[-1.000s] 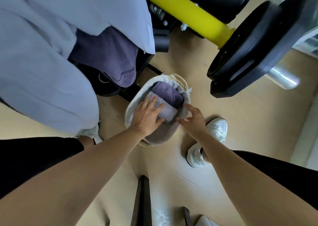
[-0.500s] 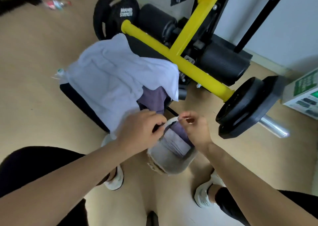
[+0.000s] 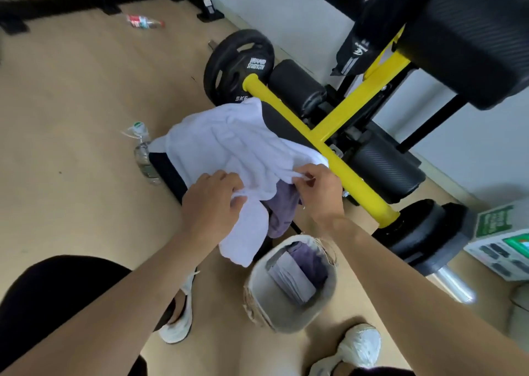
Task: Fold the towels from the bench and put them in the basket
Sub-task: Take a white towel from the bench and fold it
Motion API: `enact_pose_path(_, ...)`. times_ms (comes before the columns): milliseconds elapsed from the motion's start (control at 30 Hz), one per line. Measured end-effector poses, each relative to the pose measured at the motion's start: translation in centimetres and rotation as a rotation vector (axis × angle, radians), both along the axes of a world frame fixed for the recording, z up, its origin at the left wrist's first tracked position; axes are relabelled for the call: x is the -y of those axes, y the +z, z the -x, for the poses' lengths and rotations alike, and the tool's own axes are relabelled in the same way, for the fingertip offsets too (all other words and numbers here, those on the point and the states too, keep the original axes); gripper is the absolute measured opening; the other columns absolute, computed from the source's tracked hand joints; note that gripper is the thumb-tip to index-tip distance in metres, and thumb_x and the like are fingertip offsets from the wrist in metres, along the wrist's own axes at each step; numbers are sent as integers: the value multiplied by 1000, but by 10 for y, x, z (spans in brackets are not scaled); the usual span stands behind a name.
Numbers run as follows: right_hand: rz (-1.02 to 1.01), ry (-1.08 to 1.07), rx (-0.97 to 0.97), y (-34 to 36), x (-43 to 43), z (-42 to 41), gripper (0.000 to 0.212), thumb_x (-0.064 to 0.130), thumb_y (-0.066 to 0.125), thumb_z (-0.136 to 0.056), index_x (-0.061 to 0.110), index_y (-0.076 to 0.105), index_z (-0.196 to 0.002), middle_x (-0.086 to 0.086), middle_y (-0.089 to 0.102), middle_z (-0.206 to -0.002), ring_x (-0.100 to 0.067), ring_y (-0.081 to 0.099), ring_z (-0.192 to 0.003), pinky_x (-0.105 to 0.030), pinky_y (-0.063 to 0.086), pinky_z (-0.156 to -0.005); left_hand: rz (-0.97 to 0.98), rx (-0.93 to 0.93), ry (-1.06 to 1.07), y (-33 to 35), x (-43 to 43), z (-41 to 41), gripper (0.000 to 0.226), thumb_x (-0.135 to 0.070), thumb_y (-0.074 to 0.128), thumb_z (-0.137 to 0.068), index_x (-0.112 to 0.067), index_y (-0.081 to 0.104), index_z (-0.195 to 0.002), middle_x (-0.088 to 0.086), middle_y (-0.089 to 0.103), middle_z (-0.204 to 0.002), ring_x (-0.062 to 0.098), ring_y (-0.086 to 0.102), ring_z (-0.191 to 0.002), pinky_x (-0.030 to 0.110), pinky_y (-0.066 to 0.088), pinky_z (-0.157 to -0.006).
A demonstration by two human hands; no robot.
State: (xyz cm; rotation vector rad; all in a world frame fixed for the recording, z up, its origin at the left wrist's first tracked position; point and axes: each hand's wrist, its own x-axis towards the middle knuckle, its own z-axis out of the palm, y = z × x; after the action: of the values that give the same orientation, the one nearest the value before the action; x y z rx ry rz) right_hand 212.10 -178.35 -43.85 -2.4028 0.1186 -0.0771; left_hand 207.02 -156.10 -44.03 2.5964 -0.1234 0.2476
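Note:
A pale lilac-white towel (image 3: 229, 143) is draped over the black bench (image 3: 169, 172). My left hand (image 3: 211, 198) grips its near edge, and my right hand (image 3: 317, 186) pinches the edge further right. Under it a darker purple towel (image 3: 282, 212) hangs off the bench end. The round basket (image 3: 289, 318) stands on the floor just below my hands, between my feet. Inside it lie a folded pale towel (image 3: 292, 278) and a folded purple towel (image 3: 310, 258).
The bench's yellow frame (image 3: 329, 146) with black roller pads and weight plates (image 3: 237, 66) stands right behind the towels. A plastic bottle (image 3: 143, 155) lies beside the bench's left side, another (image 3: 144, 22) far back. A white-green box (image 3: 503, 244) sits at the right. My white shoes (image 3: 179, 324) flank the basket.
Both hands left the basket, where they had been pressing the folded towels, rose to the bench and took hold of the pale towel's edge. The view lifted from the basket to the bench.

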Motion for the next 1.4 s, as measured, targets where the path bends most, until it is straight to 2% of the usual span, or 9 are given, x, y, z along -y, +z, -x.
enact_pose_path(100, -93, -67, -46, 14, 0, -10, 8, 12, 64, -87, 16, 71, -86, -7, 70, -78, -27, 65, -74, -39, 55, -66, 241, -45, 144, 9, -8, -2, 13, -30, 59, -101, -18, 59, -105, -5, 64, -89, 22, 58, -83, 39, 49, -68)
enact_pose_path(267, -663, -213, -42, 62, -4, -15, 11, 8, 59, -96, -3, 62, -97, -18, 70, -87, -25, 71, -74, -34, 60, -70, 696, -81, 362, 20, -24, -9, 5, -20, 53, -102, -15, 55, -104, -10, 57, -82, 21, 56, -83, 35, 42, -73)
enact_pose_path(400, -990, -142, 0, 109, 2, 0, 11, 10, 56, -100, 4, 60, -92, -11, 71, -95, -23, 70, -85, -32, 58, -80, 918, -126, 268, 34, -24, -5, 14, -13, 55, -100, -16, 62, -111, -8, 64, -95, 9, 58, -86, 27, 45, -77)
enact_pose_path(533, -1089, -79, 77, 155, 18, 38, 9, 12, 56, -101, 8, 61, -95, -16, 68, -104, -28, 66, -97, -37, 56, -91, 933, -120, 97, 51, -20, 12, 17, -8, 56, -100, -20, 65, -110, -9, 68, -99, 3, 59, -89, 21, 43, -78)
enact_pose_path(733, -796, -109, 327, 196, 43, 106, 7, 14, 62, -97, 13, 66, -90, -18, 68, -93, -28, 69, -81, -33, 57, -73, 824, -275, -209, 68, -14, 51, 26, -14, 50, -102, -30, 68, -110, -17, 70, -110, 6, 62, -106, 29, 47, -89)
enact_pose_path(867, -757, -166, 329, 194, 61, 143, 7, 8, 64, -95, 2, 62, -97, -16, 70, -76, -29, 66, -67, -35, 58, -69, 713, -419, -310, 67, -1, 87, 23, -23, 39, -88, -26, 58, -77, -3, 55, -79, 12, 47, -76, 35, 34, -72)
enact_pose_path(1000, -782, -270, 316, 175, 75, 172, 4, 2, 64, -93, 3, 61, -91, -11, 68, -69, -23, 66, -62, -32, 55, -62, 807, -583, -395, 69, 17, 119, 14, -17, 41, -78, -17, 35, -65, 1, 32, -71, 21, 27, -72, 41, 20, -73)
enact_pose_path(1233, -799, -410, 293, 128, 102, 218, 13, -2, 66, -89, 5, 57, -95, -20, 62, -82, -25, 66, -74, -35, 59, -67, 378, -434, -510, 51, 33, 153, 54, -56, 69, -69, -9, 43, -66, -4, 38, -59, 9, 36, -59, 31, 29, -60)
enact_pose_path(1400, -486, -319, 123, 81, 108, 252, 28, -1, 71, -85, 21, 66, -103, 5, 68, -91, -5, 64, -80, -28, 53, -71, 602, -551, -502, 47, 33, 163, 49, -55, 68, -74, -28, 32, -55, -15, 32, -56, 6, 29, -57, 19, 24, -56)
